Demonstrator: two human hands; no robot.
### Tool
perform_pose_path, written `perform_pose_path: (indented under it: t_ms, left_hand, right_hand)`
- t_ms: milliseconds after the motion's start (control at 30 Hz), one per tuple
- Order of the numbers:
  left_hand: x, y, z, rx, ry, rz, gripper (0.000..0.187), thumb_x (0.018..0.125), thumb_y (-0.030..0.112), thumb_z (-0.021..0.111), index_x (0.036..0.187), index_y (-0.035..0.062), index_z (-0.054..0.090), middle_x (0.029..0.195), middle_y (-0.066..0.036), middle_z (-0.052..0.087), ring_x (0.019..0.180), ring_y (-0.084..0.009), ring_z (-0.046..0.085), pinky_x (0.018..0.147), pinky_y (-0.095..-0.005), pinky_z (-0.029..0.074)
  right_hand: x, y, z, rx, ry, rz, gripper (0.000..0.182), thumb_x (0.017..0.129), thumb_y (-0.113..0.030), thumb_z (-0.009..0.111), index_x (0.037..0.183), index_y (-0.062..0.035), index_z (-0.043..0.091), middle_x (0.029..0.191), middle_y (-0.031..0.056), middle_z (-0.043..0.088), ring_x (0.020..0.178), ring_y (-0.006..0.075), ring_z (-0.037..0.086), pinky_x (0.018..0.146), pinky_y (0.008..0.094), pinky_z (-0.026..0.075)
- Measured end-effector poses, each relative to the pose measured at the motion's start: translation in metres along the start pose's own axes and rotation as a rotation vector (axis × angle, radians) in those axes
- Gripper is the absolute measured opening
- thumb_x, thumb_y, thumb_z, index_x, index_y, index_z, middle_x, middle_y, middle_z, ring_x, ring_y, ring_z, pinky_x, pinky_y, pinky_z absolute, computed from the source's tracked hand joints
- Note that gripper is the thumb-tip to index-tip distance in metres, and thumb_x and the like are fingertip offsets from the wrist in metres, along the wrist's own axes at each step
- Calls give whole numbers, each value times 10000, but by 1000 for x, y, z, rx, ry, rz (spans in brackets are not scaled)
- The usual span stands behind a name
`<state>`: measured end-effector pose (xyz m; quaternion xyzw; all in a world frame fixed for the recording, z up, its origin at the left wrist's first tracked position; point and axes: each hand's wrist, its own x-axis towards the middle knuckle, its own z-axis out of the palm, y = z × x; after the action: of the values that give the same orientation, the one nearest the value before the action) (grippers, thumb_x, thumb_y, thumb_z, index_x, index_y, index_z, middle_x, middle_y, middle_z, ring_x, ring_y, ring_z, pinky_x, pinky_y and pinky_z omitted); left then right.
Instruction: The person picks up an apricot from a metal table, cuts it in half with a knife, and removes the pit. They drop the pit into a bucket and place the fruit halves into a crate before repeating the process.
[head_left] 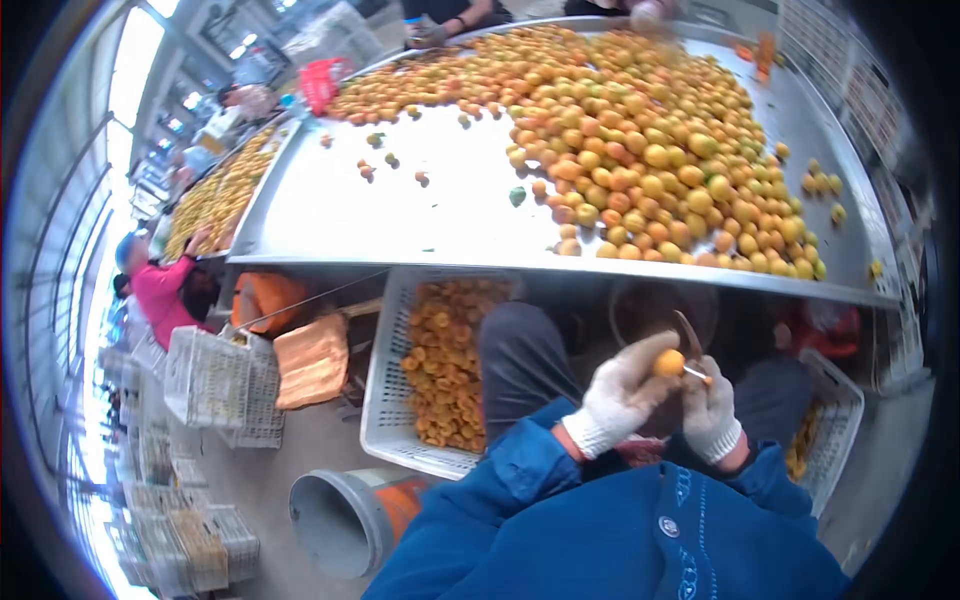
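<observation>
Reference is the metal table (370, 215); my hands are on its near side, below the near edge, right of its middle. Left hand (620, 395), white glove: fingers grasping one orange fruit (669, 363), held at the fingertips. Right hand (708, 408), white glove: fingers closed around a slim tool (697, 375), its pale shaft reaching toward the fruit. Can't tell if it is touching. A dark curved blade (687, 328) rises by the right fingers; can't tell how it is held.

On the table: fruit pile (640, 170) over the right and far parts, a few strays plus a green leaf (517, 197) on the bare metal. Red bag (321, 85) at its far left.

Below the table's near edge: white crate (380, 400) of cut fruit (445, 365) beside my left knee, second crate (845, 420) to the right. Grey bucket (335, 525) on the floor, nearer me than the table. Left of the table, a person in pink (165, 295) at another fruit-covered table (240, 205).
</observation>
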<state>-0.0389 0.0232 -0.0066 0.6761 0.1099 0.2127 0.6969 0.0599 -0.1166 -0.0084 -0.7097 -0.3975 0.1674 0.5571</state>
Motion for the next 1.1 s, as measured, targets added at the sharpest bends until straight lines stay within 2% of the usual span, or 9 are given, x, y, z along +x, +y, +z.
perform_pose_path:
  t_ms: [267, 400, 500, 667, 733, 867, 900, 967, 1100]
  left_hand:
    - [-3, -1, -4, 247, 27, 57, 402, 891, 57, 648, 1274, -6, 543, 1180, -205, 614, 1066, -289, 639, 936, -345, 502]
    - [-3, -13, -9, 314, 39, 69, 377, 888, 60, 650, 1246, -10, 559, 1105, -182, 627, 1020, -249, 640, 904, -337, 502]
    - [1, -13, -16, 226, -29, 112, 369, 914, 56, 614, 1268, -15, 539, 1162, -148, 601, 1063, -207, 602, 925, -325, 486]
    - [13, 14, -8, -48, -59, 57, 348, 941, 69, 584, 1277, 1, 523, 1155, -98, 591, 1020, -178, 602, 937, -298, 475]
    - [12, 12, -5, -414, -5, -226, 339, 978, 86, 537, 1306, 13, 492, 1165, -94, 587, 1029, -171, 600, 960, -293, 464]
    - [11, 8, -6, -581, -31, -187, 356, 995, 139, 532, 1330, 34, 471, 1205, -112, 572, 1108, -176, 572, 1014, -319, 442]
    - [11, 7, -6, -582, -30, -187, 356, 995, 139, 532, 1330, 34, 471, 1205, -112, 572, 1108, -176, 572, 1014, -319, 442]
    - [11, 4, -7, -487, -18, -150, 493, 965, 275, 597, 1365, 46, 423, 1203, -133, 588, 1149, -238, 581, 1018, -375, 462]
    - [13, 4, -7, -467, -18, -130, 504, 961, 272, 604, 1367, 36, 421, 1203, -140, 590, 1155, -242, 577, 1028, -375, 455]
  right_hand:
    - [3, 10, 20, 364, 34, 192, 214, 1010, -162, 474, 1089, 19, 558, 884, 61, 642, 793, 115, 595, 689, 262, 474]
    - [10, 15, 12, 122, -113, 234, 308, 1026, -254, 452, 1098, 23, 567, 820, 27, 627, 795, 100, 569, 698, 257, 466]
    - [23, -24, 2, 662, -194, 867, 415, 1020, -492, 381, 889, -134, 546, 556, -58, 368, 384, 47, 290, 346, 232, 211]
    - [12, -19, -14, 1368, -404, 781, 585, 972, -651, 295, 807, -130, 505, 450, -20, 337, 327, 113, 299, 360, 262, 267]
    - [8, -24, -21, 1242, -413, 694, 562, 977, -625, 333, 824, -115, 515, 467, -19, 365, 343, 104, 326, 367, 255, 279]
    - [5, -26, -16, 616, -232, 548, 379, 1023, -439, 436, 909, -96, 552, 545, -17, 457, 400, 64, 409, 397, 212, 335]
    - [4, -27, -14, 637, -182, 560, 250, 1016, -294, 514, 969, -56, 576, 671, 20, 545, 515, 87, 499, 474, 238, 403]
    - [-1, -19, -9, 516, -175, 478, 225, 1007, -260, 528, 988, -41, 579, 727, 41, 577, 574, 111, 531, 521, 261, 431]
    - [-5, -5, -6, 207, -173, 314, 191, 973, -182, 570, 1029, 0, 583, 824, 131, 660, 723, 227, 634, 639, 328, 484]
